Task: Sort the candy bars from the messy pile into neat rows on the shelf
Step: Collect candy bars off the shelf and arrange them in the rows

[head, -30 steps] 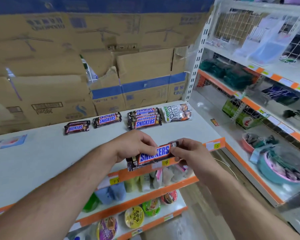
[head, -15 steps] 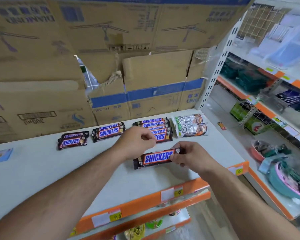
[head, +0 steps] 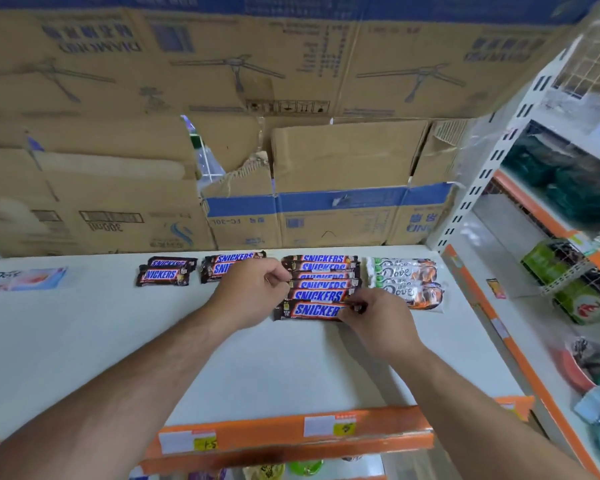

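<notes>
A Snickers bar (head: 310, 310) lies flat on the white shelf (head: 94, 344), as the front bar of a column of several Snickers bars (head: 321, 271). My right hand (head: 378, 322) pinches this bar's right end. My left hand (head: 252, 294) hovers with curled fingers by the left ends of the column and holds nothing that I can see. It hides part of a second Snickers group (head: 224, 263). A smaller pair of Snickers bars (head: 163, 271) lies further left. Two Dove bars (head: 407, 282) lie to the right of the column.
Stacked cardboard boxes (head: 343, 157) form a wall behind the bars. A pale Dove packet (head: 21, 278) lies at the far left. An orange price rail (head: 291, 434) marks the shelf's front edge. A neighbouring shelf unit (head: 565, 271) with goods stands to the right.
Both hands carried the Snickers bar away from the shelf's front edge and set it down in front of the column. My left hand has let go of its left end.
</notes>
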Motion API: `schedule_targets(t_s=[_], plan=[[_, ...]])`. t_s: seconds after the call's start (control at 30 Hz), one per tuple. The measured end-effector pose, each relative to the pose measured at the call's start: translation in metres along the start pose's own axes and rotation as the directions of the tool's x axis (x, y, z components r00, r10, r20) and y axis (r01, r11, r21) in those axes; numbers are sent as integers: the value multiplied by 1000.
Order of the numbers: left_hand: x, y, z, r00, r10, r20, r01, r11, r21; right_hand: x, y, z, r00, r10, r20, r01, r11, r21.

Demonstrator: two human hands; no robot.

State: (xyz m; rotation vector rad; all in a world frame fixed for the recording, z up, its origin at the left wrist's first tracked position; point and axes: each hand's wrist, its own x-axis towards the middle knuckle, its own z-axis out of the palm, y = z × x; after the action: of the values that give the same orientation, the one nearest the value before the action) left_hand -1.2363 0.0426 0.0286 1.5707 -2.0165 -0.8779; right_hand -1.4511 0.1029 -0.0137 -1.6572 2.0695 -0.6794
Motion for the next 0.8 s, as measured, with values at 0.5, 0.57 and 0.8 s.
schedule_targets(t_s=[0.5,0.57,0.8], plan=[[-59,4,19,982,-3,-187,56,959,279,-9,1,2,921,-382,-78,356,905,-233],[-71,-1,18,978,-15,-209,84,942,325,-18,-9,9,885,-465,-25,446,861,-246],[-115,-27,-5,961,-63,-271,177,889,422,-48,-60,33,766,-611,199,643,730,-234]])
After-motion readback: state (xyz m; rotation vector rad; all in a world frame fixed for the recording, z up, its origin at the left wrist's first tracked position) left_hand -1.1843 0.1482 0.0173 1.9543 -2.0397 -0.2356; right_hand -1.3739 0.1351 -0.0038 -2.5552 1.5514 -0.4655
